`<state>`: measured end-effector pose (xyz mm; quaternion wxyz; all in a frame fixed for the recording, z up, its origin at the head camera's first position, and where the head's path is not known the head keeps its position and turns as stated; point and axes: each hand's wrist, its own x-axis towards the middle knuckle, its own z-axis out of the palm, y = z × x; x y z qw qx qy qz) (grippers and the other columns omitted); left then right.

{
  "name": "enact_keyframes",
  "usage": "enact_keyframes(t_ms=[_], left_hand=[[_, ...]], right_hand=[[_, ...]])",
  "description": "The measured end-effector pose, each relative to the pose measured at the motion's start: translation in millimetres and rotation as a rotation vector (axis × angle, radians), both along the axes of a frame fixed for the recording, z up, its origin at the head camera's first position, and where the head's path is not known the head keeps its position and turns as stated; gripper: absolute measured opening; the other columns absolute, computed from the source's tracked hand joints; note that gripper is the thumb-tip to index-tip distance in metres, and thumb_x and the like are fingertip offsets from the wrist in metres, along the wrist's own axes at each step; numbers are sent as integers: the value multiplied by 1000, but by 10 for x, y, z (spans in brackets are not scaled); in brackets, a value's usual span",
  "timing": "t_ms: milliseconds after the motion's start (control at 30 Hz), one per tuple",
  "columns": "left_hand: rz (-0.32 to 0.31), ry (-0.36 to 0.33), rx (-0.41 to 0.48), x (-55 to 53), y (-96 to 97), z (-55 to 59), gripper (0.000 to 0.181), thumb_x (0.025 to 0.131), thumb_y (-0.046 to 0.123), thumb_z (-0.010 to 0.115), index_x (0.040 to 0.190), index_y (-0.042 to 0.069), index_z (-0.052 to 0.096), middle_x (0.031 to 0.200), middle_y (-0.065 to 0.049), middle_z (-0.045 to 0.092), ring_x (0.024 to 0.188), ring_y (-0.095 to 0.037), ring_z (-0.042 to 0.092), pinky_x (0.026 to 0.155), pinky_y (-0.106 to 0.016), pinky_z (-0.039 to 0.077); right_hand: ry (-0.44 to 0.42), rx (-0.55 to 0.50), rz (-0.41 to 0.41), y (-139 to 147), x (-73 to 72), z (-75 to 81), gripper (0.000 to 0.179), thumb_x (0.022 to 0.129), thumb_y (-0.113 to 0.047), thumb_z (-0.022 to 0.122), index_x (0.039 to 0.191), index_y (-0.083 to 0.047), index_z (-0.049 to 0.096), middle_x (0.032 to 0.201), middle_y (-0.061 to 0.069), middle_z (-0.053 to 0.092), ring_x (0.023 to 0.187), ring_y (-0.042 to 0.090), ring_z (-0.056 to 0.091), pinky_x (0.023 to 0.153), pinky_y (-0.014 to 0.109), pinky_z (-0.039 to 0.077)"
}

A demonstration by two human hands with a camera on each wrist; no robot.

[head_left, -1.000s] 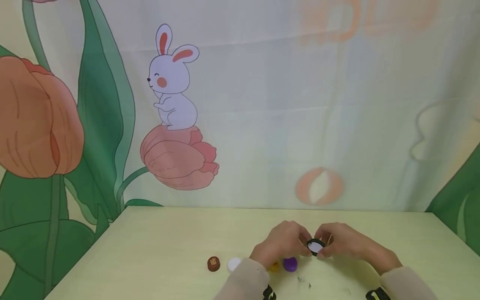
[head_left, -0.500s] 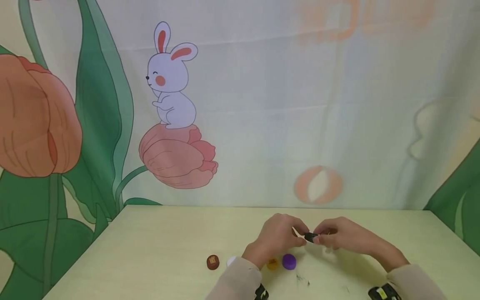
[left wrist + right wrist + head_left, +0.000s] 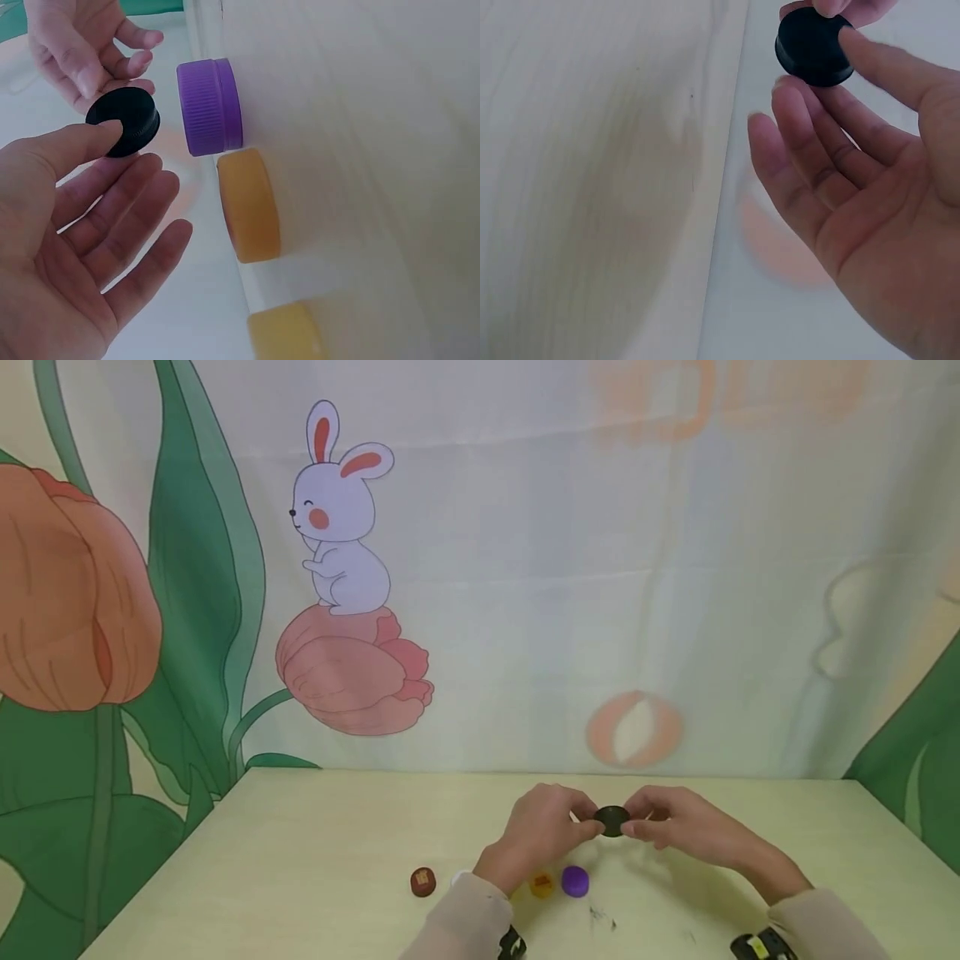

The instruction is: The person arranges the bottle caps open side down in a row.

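Note:
Between both hands is a round black bottle cap, raised over the table with its flat top toward the head camera. My left hand pinches its left edge between thumb and fingers; in the left wrist view the thumb lies on the black cap's top. My right hand pinches the opposite edge, its other fingers spread below the cap in the right wrist view. Below the left hand a purple bottle cap and an orange-yellow cap rest on the table.
A brown cap lies at the left of the row. The white cap beside it is mostly hidden by the left sleeve. A yellow cap shows in the left wrist view. Behind the pale table hangs a printed curtain.
Both hands have lifted the black cap away and slightly left. It has turned from showing its white inner face, through edge-on, to its black top.

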<state>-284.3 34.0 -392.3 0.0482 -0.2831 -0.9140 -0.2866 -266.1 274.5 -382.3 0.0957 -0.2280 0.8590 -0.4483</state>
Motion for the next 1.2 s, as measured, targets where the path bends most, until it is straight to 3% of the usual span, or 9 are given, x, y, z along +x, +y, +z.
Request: enact_keyframes(t_ms=[200, 433, 733, 967, 1200], left_hand=[[-7, -24, 32, -32, -30, -15, 16, 96, 27, 81, 109, 16, 83, 88, 14, 75, 75, 0, 60, 70, -21, 47], [-23, 37, 14, -23, -33, -14, 37, 90, 23, 87, 125, 20, 76, 93, 9, 77, 82, -5, 66, 71, -20, 48], [-21, 62, -30, 10, -31, 6, 39, 87, 26, 91, 122, 25, 76, 88, 10, 74, 79, -4, 62, 67, -21, 46], [-28, 50, -49, 10, -41, 13, 35, 86, 29, 91, 117, 21, 79, 81, 14, 72, 75, -1, 60, 65, -20, 46], [-59, -44, -102, 24, -23, 4, 31, 83, 32, 92, 109, 19, 82, 82, 16, 71, 77, 1, 60, 70, -20, 47]], right_hand=[[37, -31, -29, -49, -18, -37, 16, 106, -17, 68, 111, -2, 69, 98, 12, 70, 88, 31, 68, 77, 42, 59], [45, -52, -33, -93, -23, -59, 16, 106, -16, 67, 109, 0, 69, 95, 14, 69, 81, 27, 65, 74, 35, 58], [57, -77, -15, -110, -31, -52, 24, 109, -15, 62, 126, 2, 64, 91, 16, 71, 78, 33, 67, 72, 36, 60], [42, -70, 42, -86, -29, -51, 27, 103, -12, 70, 126, 0, 65, 95, 14, 72, 82, 35, 70, 73, 38, 60], [57, 33, 76, -77, -7, -118, 29, 94, -15, 83, 118, -7, 70, 99, 4, 71, 86, 24, 71, 74, 32, 55]])
